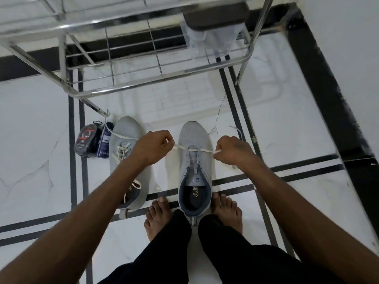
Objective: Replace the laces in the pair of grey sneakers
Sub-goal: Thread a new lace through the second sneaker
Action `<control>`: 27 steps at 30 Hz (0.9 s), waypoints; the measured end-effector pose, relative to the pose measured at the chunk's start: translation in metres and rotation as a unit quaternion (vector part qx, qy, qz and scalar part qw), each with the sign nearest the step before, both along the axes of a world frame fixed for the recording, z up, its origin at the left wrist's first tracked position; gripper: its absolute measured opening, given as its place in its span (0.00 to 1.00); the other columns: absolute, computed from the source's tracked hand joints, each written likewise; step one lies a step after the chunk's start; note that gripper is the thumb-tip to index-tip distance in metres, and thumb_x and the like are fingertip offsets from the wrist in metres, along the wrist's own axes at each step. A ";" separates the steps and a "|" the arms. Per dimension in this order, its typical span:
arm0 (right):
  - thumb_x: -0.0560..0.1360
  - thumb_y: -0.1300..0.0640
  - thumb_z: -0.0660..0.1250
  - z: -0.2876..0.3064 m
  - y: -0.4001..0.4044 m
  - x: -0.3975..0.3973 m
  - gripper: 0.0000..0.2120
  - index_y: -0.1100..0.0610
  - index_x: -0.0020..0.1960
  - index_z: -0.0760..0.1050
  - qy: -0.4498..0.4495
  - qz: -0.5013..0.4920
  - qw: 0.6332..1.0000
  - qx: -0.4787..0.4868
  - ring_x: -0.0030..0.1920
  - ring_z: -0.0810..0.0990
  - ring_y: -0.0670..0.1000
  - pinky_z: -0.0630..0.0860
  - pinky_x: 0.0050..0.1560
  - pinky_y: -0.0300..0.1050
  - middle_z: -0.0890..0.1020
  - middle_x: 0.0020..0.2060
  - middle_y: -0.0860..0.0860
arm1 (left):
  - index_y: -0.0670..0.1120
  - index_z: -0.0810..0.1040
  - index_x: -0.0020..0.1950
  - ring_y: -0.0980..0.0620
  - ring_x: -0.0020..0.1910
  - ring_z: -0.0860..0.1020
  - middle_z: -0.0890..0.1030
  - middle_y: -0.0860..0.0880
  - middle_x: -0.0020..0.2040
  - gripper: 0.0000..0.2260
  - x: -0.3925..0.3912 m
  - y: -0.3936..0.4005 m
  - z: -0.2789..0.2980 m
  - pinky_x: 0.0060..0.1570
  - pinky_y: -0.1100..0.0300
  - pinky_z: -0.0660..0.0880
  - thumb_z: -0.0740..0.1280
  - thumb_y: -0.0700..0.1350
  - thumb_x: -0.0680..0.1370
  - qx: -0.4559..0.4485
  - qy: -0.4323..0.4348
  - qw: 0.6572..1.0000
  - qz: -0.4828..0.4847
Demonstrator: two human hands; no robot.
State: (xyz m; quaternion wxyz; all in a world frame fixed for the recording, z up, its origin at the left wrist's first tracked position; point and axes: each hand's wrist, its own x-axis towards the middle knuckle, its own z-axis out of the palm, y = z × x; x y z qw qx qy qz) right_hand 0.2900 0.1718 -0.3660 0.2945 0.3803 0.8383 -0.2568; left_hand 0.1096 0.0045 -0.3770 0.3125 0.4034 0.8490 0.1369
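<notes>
While the marble floor (41, 124), white with dark inlaid stripes, fills most of the view, a steel rack (127, 58) is seen standing over its far part and a white wall with a black skirting closes the right side. Two grey sneakers are set side by side on the tiles, toes pointing away from the person, long axes running straight ahead. The left sneaker (128, 160) is already threaded with a cream lace, its ends lying loose. The right sneaker (194, 167) is held between the bare feet, and only its lowest pair of eyelets is crossed by the new lace (192, 149). That lace is stretched sideways across the shoe, at right angles to its long axis. One end is pinched by the left hand (152, 146) just left of the toe box, the other by the right hand (231, 150) just to the right; both hands lie about equally near the eyelets. The next crossing, it is judged, must be drawn back toward the tongue. Two small dark care-product packs (92, 143) are seen beside the left sneaker.
</notes>
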 end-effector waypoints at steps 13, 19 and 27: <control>0.76 0.58 0.67 0.209 0.011 -0.027 0.08 0.59 0.49 0.84 0.206 0.014 0.978 0.017 0.41 0.84 0.52 0.80 0.41 0.46 0.85 0.46 0.53 | 0.53 0.84 0.48 0.53 0.47 0.80 0.84 0.54 0.46 0.05 -0.025 0.009 0.200 0.50 0.54 0.78 0.72 0.52 0.76 -0.013 0.179 0.977 -0.118; 0.78 0.56 0.65 0.279 0.001 -0.026 0.08 0.55 0.47 0.82 0.346 0.001 0.936 0.060 0.41 0.81 0.48 0.76 0.39 0.42 0.83 0.40 0.48 | 0.54 0.83 0.45 0.55 0.46 0.80 0.83 0.57 0.44 0.01 -0.013 0.016 0.273 0.49 0.55 0.78 0.72 0.50 0.76 0.035 0.232 0.963 -0.135; 0.77 0.55 0.68 0.334 -0.008 -0.023 0.03 0.50 0.46 0.81 0.387 0.055 0.899 0.200 0.46 0.80 0.47 0.74 0.45 0.43 0.82 0.44 0.44 | 0.53 0.84 0.43 0.58 0.42 0.79 0.81 0.59 0.39 0.03 -0.008 0.015 0.329 0.42 0.60 0.75 0.75 0.51 0.73 0.121 0.248 0.956 -0.101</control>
